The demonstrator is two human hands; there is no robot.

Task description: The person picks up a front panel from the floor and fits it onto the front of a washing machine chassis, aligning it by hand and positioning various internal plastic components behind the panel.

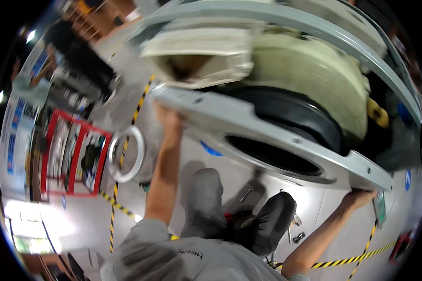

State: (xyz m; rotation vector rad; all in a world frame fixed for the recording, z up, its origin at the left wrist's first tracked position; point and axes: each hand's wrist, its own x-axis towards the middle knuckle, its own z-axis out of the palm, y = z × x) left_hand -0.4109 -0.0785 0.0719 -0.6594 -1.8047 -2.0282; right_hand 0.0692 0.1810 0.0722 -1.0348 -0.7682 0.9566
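The panel slants mid-frame; left hand grasps its upper-left end. Right hand grasps its lower-right corner from below.

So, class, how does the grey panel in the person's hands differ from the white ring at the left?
The grey panel is broad with long edges; the white ring is a slim round band. The panel is held by the left hand and right hand; the ring is apart from both. Each has a rounded opening.
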